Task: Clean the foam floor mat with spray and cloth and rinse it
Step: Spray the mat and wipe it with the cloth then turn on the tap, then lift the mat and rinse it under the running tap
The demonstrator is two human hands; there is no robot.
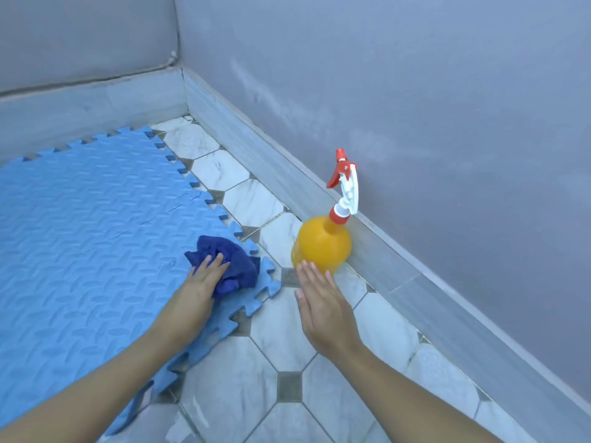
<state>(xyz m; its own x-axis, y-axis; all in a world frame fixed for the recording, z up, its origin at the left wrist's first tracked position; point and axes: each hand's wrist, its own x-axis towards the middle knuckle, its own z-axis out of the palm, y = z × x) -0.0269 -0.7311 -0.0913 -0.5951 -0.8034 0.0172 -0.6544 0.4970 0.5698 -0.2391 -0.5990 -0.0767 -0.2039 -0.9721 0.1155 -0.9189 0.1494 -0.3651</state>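
Observation:
A blue foam floor mat with a tread pattern and jigsaw edges covers the left of the floor. A crumpled dark blue cloth lies on the mat's right edge. My left hand rests on the cloth with its fingers laid over it. An orange spray bottle with a red and white trigger head stands upright on the tiles close to the skirting. My right hand hovers just in front of the bottle, palm down, fingers straight, holding nothing.
White marble floor tiles with small dark squares run between the mat and the wall. A grey skirting board lines the purple-grey wall, which meets a second wall at the corner behind the mat.

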